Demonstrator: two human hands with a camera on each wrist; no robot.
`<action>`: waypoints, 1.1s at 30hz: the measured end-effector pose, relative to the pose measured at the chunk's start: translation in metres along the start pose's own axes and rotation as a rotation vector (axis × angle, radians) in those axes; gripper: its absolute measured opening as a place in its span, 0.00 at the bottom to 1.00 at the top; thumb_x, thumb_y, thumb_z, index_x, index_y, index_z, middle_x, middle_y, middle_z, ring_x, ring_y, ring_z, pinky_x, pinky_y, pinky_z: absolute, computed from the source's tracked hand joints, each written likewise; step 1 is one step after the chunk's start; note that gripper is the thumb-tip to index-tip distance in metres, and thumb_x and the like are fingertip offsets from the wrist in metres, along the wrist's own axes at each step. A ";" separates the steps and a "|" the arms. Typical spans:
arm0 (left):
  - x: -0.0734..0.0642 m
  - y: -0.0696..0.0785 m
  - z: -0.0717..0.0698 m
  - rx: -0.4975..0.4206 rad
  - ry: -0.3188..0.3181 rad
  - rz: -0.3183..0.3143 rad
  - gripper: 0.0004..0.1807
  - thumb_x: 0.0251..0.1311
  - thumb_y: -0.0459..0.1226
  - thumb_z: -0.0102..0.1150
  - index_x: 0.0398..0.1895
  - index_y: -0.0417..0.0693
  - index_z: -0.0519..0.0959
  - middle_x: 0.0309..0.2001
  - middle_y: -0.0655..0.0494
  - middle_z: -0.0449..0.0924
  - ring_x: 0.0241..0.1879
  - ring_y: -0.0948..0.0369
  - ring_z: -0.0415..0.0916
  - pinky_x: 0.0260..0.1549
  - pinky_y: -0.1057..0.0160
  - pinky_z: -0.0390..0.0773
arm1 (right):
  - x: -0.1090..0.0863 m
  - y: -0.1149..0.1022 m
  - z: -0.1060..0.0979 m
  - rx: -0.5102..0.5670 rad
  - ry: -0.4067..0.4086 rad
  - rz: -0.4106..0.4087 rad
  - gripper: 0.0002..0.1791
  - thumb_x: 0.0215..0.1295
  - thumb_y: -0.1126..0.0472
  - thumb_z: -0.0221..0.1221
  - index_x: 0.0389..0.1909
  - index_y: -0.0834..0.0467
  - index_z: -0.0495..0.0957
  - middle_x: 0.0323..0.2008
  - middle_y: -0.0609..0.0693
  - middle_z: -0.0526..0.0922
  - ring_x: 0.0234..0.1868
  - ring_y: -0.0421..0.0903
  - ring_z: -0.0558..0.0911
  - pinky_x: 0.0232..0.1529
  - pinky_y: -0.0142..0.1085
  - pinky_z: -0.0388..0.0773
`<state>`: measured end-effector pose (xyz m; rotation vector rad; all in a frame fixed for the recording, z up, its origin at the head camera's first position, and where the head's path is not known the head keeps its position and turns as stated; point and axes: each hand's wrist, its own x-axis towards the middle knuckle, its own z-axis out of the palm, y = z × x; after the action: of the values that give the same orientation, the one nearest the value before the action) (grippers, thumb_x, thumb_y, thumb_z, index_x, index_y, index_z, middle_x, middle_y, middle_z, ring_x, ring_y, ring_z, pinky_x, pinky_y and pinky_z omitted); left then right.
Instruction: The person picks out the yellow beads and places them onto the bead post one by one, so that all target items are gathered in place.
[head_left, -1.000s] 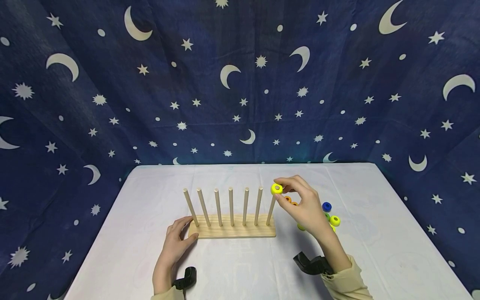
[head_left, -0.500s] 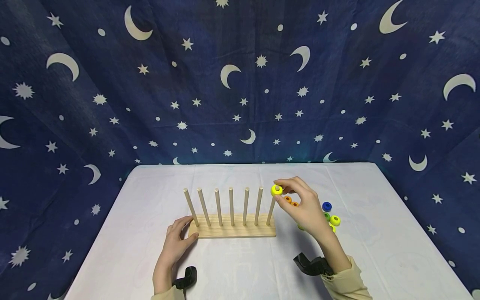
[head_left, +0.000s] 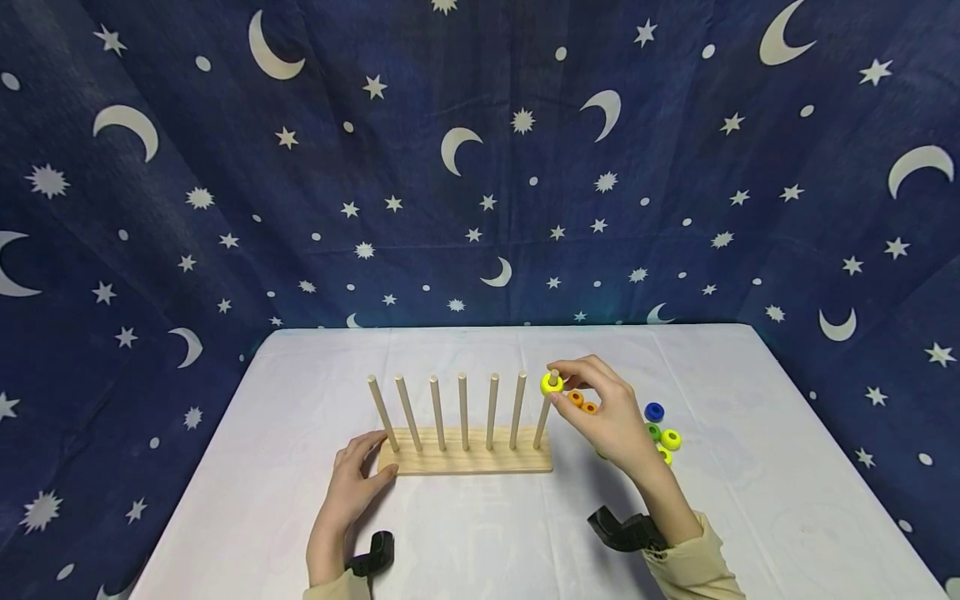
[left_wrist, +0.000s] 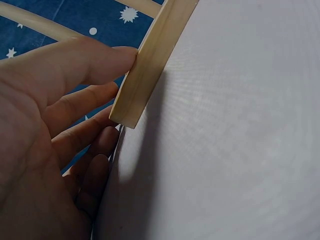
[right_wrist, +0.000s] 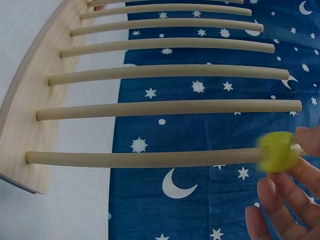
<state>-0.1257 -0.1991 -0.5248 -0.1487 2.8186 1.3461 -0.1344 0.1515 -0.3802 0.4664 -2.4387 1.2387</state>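
Observation:
A wooden board point(head_left: 465, 464) with several upright pegs stands mid-table, a row of bare rods apart from the rightmost. My right hand point(head_left: 611, 421) pinches a yellow bead point(head_left: 548, 388) between thumb and fingers. The bead is threaded on the rightmost peg point(head_left: 541, 423), just below its tip; in the right wrist view the yellow bead point(right_wrist: 276, 152) looks blurred. At the board's left end my left hand point(head_left: 349, 493) holds the corner, thumb on the front edge. The left wrist view shows the thumb and fingertips touching the board's end point(left_wrist: 142, 75).
Right of the board lie loose beads: orange ones point(head_left: 590, 408) behind my right hand, then a blue bead point(head_left: 654, 412), a green bead point(head_left: 652, 431) and yellow beads point(head_left: 671, 439). My right hand partly covers others. A dark blue star-patterned cloth point(head_left: 480, 200) hangs behind the white table point(head_left: 480, 542).
The yellow bead has slid slightly down the rightmost peg, so the tip now sticks out above it. My right hand has lowered a little with it; my left hand stays put.

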 end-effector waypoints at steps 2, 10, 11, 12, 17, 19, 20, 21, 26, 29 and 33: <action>0.000 0.000 0.000 0.000 -0.001 -0.001 0.32 0.54 0.35 0.65 0.65 0.47 0.70 0.67 0.46 0.66 0.65 0.49 0.58 0.63 0.40 0.61 | 0.000 0.001 0.000 0.001 -0.001 -0.002 0.19 0.55 0.64 0.67 0.50 0.51 0.81 0.40 0.41 0.80 0.41 0.37 0.77 0.40 0.29 0.73; 0.000 0.002 -0.002 0.002 -0.003 0.005 0.32 0.54 0.35 0.65 0.65 0.46 0.70 0.67 0.45 0.65 0.65 0.48 0.57 0.63 0.40 0.61 | -0.001 0.007 -0.001 -0.005 0.011 -0.029 0.18 0.57 0.64 0.66 0.49 0.51 0.81 0.40 0.45 0.82 0.40 0.39 0.79 0.41 0.30 0.75; 0.000 0.002 -0.002 0.001 -0.002 0.006 0.32 0.54 0.35 0.65 0.65 0.46 0.70 0.67 0.45 0.65 0.65 0.48 0.57 0.63 0.40 0.61 | -0.001 0.008 -0.001 -0.006 0.010 -0.033 0.17 0.58 0.64 0.66 0.49 0.51 0.81 0.40 0.44 0.82 0.40 0.40 0.79 0.41 0.30 0.75; 0.000 0.002 -0.002 0.002 -0.001 0.007 0.32 0.54 0.35 0.65 0.65 0.46 0.70 0.67 0.45 0.65 0.65 0.48 0.57 0.63 0.40 0.61 | -0.002 0.008 -0.002 -0.007 0.007 -0.038 0.17 0.58 0.64 0.65 0.49 0.51 0.81 0.40 0.44 0.82 0.40 0.40 0.79 0.41 0.30 0.75; 0.000 0.001 -0.001 -0.005 0.001 0.006 0.32 0.54 0.35 0.65 0.64 0.46 0.70 0.67 0.45 0.66 0.65 0.48 0.57 0.63 0.40 0.61 | -0.005 0.015 -0.007 -0.041 -0.020 -0.051 0.17 0.59 0.64 0.65 0.50 0.51 0.80 0.41 0.43 0.82 0.42 0.39 0.79 0.42 0.28 0.74; -0.001 0.001 -0.001 -0.010 0.001 0.003 0.31 0.54 0.35 0.65 0.64 0.47 0.71 0.67 0.46 0.66 0.65 0.49 0.57 0.64 0.40 0.60 | -0.006 0.018 -0.009 -0.056 -0.031 -0.044 0.17 0.59 0.63 0.65 0.49 0.51 0.80 0.42 0.42 0.82 0.42 0.39 0.78 0.41 0.28 0.74; -0.001 0.001 0.000 -0.009 0.001 0.003 0.32 0.54 0.35 0.65 0.64 0.47 0.71 0.67 0.46 0.66 0.65 0.49 0.57 0.63 0.40 0.60 | -0.007 0.020 -0.010 -0.064 -0.035 -0.038 0.16 0.59 0.63 0.65 0.49 0.51 0.80 0.42 0.41 0.82 0.42 0.39 0.78 0.39 0.28 0.73; -0.001 0.001 0.000 -0.010 0.001 0.001 0.32 0.54 0.35 0.65 0.64 0.47 0.71 0.67 0.46 0.66 0.65 0.49 0.57 0.63 0.40 0.60 | -0.008 0.021 -0.011 -0.070 -0.039 -0.030 0.16 0.59 0.63 0.65 0.49 0.50 0.80 0.42 0.40 0.82 0.42 0.39 0.78 0.38 0.28 0.73; -0.001 0.001 -0.001 -0.011 -0.002 -0.001 0.32 0.54 0.35 0.65 0.64 0.46 0.70 0.67 0.45 0.66 0.65 0.48 0.56 0.64 0.39 0.59 | -0.014 0.029 -0.015 -0.100 -0.039 -0.010 0.17 0.57 0.63 0.66 0.48 0.49 0.81 0.41 0.38 0.82 0.43 0.37 0.78 0.35 0.28 0.73; -0.001 0.002 -0.001 -0.011 -0.004 -0.002 0.32 0.54 0.35 0.65 0.64 0.46 0.70 0.67 0.45 0.66 0.66 0.48 0.56 0.64 0.38 0.59 | -0.019 0.036 -0.018 -0.124 -0.042 -0.005 0.17 0.56 0.64 0.67 0.48 0.50 0.81 0.41 0.39 0.82 0.42 0.38 0.78 0.38 0.27 0.73; -0.001 0.002 -0.001 -0.010 -0.006 -0.010 0.32 0.54 0.35 0.65 0.65 0.46 0.70 0.68 0.45 0.65 0.66 0.48 0.56 0.64 0.38 0.59 | -0.026 0.045 -0.022 -0.169 -0.049 0.006 0.18 0.55 0.64 0.67 0.48 0.52 0.81 0.41 0.40 0.82 0.40 0.37 0.78 0.39 0.26 0.74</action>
<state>-0.1250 -0.1988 -0.5227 -0.1591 2.8025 1.3568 -0.1283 0.1977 -0.4118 0.4470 -2.5604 1.0237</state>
